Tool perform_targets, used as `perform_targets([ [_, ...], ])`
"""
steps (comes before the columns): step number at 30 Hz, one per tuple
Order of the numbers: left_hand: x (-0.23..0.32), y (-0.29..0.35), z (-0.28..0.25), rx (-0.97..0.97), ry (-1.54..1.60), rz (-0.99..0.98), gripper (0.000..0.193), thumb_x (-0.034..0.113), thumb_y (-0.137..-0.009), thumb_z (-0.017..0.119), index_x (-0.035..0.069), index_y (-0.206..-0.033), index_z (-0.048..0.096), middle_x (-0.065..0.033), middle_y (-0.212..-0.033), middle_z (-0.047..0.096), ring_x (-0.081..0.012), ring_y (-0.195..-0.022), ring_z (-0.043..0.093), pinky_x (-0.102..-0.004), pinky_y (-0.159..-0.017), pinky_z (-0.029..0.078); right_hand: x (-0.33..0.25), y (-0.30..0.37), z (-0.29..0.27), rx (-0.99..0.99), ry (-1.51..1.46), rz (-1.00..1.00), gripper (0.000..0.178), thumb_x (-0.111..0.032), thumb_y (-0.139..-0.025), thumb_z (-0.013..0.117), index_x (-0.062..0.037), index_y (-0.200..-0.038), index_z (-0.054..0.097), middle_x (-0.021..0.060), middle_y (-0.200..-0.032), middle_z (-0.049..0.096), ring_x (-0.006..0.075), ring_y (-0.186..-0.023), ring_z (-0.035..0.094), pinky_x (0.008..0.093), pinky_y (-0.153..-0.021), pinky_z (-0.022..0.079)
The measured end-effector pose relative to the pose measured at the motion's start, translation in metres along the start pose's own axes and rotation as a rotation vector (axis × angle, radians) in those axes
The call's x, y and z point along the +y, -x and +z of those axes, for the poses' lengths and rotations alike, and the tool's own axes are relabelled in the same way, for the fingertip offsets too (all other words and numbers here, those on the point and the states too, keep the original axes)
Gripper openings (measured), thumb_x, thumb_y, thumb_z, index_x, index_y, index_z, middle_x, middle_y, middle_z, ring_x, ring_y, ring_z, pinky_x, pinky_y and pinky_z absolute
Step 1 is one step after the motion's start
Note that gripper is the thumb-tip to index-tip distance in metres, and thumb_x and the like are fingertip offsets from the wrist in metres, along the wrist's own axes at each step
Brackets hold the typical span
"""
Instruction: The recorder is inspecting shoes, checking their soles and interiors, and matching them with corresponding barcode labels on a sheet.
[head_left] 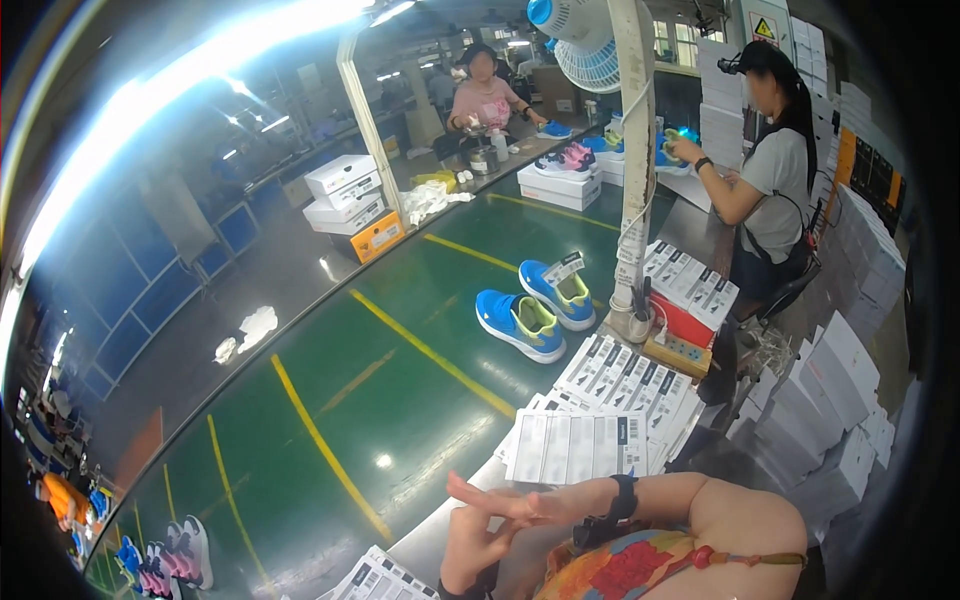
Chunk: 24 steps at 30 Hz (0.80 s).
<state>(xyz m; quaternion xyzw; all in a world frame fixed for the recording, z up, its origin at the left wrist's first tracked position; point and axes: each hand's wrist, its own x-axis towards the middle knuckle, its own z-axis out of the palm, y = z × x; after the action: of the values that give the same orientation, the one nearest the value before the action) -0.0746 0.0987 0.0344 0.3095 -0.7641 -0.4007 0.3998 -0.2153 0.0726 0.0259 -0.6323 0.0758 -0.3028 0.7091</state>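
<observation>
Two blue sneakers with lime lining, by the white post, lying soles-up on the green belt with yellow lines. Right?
Not soles-up. The head view shows the two blue sneakers standing upright, soles down, openings facing up. The rest holds: lime lining, by the white post, on the green belt with yellow lines.

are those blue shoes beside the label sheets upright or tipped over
Upright: both blue shoes sit soles down on the green surface, openings facing up.
</observation>
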Motion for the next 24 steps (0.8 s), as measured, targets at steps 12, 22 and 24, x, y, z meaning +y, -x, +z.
perform_targets([
  [12, -0.012, 0.006, -0.006, 0.067, 0.038, -0.169, 0.025, -0.001, -0.067, 0.074, -0.001, -0.089, 0.064, -0.0083, -0.078, 0.066, -0.0166, -0.069, 0.063, -0.0266, -0.06, 0.047, 0.003, 0.02, -0.015, -0.028, 0.193, -0.032, 0.101, -0.078, -0.08, 0.022, -0.0071, -0.147, -0.004, 0.0165, -0.153, -0.006, 0.028, -0.141, -0.008, 0.0412, -0.111, 0.006],
  [22, -0.017, 0.003, 0.005, 0.057, -0.29, -0.124, 0.036, 0.026, -0.055, 0.086, 0.006, -0.073, 0.062, -0.0073, -0.063, 0.061, -0.0221, -0.058, 0.062, -0.0326, -0.052, 0.046, 0.027, 0.021, -0.003, -0.005, 0.357, -0.051, 0.099, -0.076, -0.082, 0.024, -0.007, -0.147, -0.003, 0.0164, -0.153, -0.005, 0.0278, -0.141, -0.008, 0.0413, -0.111, 0.009],
  [24, -0.012, 0.001, 0.007, 0.084, -0.169, -0.109, 0.037, 0.026, -0.055, 0.086, 0.006, -0.076, 0.062, -0.0078, -0.062, 0.061, -0.023, -0.059, 0.062, -0.0327, -0.055, 0.047, 0.031, 0.003, -0.001, -0.008, 0.387, -0.059, 0.099, -0.076, -0.082, 0.024, -0.0069, -0.147, -0.002, 0.0164, -0.153, -0.005, 0.0277, -0.141, -0.008, 0.0414, -0.111, 0.01],
])
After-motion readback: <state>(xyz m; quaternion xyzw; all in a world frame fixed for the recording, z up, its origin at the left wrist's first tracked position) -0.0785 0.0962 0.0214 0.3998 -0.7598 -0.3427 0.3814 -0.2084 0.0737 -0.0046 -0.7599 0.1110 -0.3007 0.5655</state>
